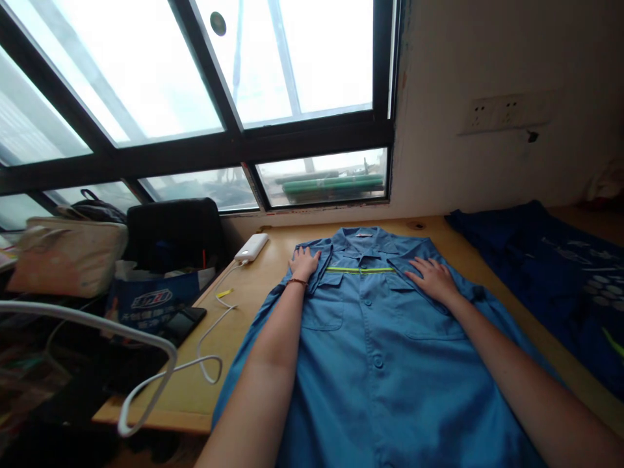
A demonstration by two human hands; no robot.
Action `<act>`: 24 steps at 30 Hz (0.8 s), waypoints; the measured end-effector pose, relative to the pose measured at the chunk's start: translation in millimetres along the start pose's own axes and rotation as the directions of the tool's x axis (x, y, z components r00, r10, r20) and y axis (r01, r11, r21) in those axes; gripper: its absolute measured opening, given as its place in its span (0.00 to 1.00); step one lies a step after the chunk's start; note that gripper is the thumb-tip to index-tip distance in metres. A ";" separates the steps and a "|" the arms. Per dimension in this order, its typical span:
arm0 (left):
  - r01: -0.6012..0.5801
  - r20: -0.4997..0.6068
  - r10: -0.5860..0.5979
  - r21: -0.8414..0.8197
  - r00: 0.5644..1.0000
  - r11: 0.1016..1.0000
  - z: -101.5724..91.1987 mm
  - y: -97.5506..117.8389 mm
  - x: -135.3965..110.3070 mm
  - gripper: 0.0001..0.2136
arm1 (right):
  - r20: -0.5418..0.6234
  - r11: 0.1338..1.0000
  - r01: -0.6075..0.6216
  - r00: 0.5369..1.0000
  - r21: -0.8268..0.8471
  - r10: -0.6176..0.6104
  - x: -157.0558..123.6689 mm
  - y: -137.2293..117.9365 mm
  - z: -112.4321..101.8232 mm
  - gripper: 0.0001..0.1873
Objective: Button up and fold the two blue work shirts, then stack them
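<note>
A blue button-up work shirt lies front side up on the wooden table, its collar at the far end. A yellow-green stripe crosses its chest above two flap pockets. Both short sleeves are folded inward over the front. My left hand lies with spread fingers on the left sleeve, near the shoulder. On the right sleeve rests my right hand, flat, its fingers stretched toward the collar. Neither hand grips the cloth.
A white power bank with a white cable sits on the table at left. Beside the edge are a dark phone-like object, a blue bag and a black chair. Dark blue printed cloth lies at right.
</note>
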State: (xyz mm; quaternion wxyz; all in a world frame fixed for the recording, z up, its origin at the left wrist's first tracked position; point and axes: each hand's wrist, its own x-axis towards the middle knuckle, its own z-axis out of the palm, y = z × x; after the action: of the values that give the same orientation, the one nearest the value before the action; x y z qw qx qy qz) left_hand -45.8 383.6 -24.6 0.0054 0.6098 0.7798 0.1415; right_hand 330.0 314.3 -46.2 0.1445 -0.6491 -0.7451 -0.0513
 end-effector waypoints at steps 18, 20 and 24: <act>-0.591 0.200 0.574 0.034 0.794 0.806 -12.5 18.9 -15.1 0.24 | 0.070 0.999 0.042 0.997 0.027 -0.044 -4.8 -6.4 -2.6 0.30; -0.555 0.076 0.550 0.073 0.831 0.828 -15.5 20.7 -20.5 0.23 | 0.065 0.996 0.058 0.996 0.062 -0.062 -4.3 -5.6 -4.4 0.30; -0.177 -0.328 0.181 0.042 0.927 0.983 -20.7 16.3 -31.6 0.23 | -0.045 0.963 -0.003 0.999 0.269 0.016 11.1 11.7 -15.0 0.23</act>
State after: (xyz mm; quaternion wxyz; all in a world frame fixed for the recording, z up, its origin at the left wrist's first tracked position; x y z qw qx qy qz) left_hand -25.9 352.6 -6.2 -0.1419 0.6461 0.7115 0.2369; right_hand 342.5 322.7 -30.1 0.2486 -0.6257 -0.7385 0.0357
